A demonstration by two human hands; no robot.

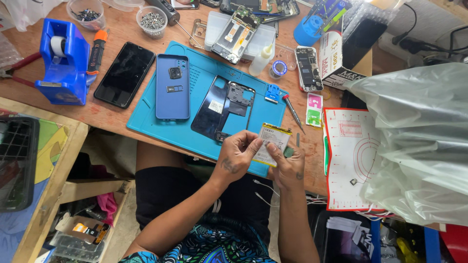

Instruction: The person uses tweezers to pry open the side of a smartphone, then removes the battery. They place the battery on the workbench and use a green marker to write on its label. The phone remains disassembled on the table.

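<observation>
Wooden workbench (117,114) bears a blue mat (146,117); both hands grip a phone battery (273,142).

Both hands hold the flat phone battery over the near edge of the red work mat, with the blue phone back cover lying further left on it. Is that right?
Not quite: the work mat is blue-teal, not red, as the head view shows. The rest stands: the left hand and right hand hold the flat phone battery over its near edge, and the blue phone back cover lies further left.
</observation>
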